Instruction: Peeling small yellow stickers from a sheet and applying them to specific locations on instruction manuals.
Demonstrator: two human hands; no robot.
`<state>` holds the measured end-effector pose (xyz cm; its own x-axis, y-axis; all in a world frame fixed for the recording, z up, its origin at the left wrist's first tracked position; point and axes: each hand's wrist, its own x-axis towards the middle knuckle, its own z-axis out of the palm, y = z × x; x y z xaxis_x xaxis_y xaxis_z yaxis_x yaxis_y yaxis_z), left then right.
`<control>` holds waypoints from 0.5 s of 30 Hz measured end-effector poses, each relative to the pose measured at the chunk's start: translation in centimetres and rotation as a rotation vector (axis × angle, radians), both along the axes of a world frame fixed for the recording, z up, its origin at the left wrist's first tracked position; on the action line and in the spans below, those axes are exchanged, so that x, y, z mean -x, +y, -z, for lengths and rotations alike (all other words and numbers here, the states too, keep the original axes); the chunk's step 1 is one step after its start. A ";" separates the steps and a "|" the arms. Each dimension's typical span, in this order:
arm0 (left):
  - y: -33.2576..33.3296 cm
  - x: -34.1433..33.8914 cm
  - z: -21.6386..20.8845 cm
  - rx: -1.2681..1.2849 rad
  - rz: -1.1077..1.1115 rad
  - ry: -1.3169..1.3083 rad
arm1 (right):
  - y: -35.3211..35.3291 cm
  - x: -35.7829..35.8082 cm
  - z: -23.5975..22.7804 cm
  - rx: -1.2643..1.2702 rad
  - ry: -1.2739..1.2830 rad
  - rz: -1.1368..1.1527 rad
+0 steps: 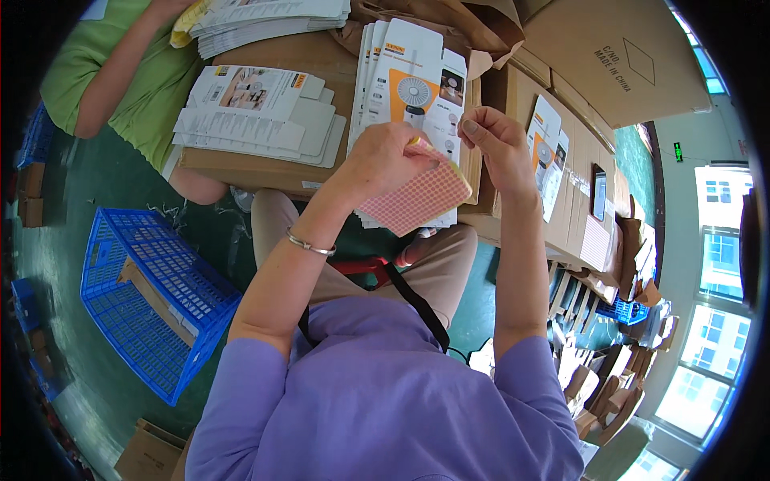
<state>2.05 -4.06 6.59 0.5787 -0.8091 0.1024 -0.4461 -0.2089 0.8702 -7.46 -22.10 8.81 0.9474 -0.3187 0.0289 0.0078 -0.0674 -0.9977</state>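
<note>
At centre frame, the left hand (pixel 385 160) grips a pink checked pad (pixel 417 199) by one end while the right hand (pixel 491 138) pinches near its top edge, so it could slip onto the flat printed cartons (pixel 413 76) behind.

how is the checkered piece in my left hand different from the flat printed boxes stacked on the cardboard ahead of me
The checkered piece is pink with a fine grid; the flat printed boxes are white with orange panels and a fan picture. The piece is single, tilted, gripped in the left hand; the boxes lie stacked, untouched. Both look flat and thin.
</note>
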 end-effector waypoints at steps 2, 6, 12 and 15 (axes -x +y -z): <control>0.4 0.2 0.3 0.042 0.045 -0.118 | -0.3 -0.2 0.0 0.241 0.085 0.070; 0.6 0.4 1.3 0.087 0.138 -0.314 | -1.1 -0.8 1.9 0.445 0.174 0.096; 0.3 0.3 1.1 -0.026 0.150 -0.226 | -1.8 -1.4 3.0 0.584 0.267 0.055; 0.1 0.0 1.8 0.007 0.149 -0.247 | -1.8 -2.0 3.0 0.557 0.265 0.055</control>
<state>2.02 -3.97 4.77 0.4102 -0.8821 0.2317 -0.6701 -0.1191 0.7327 -5.46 -23.90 5.83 0.9278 -0.3721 -0.0287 -0.2534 -0.5717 -0.7803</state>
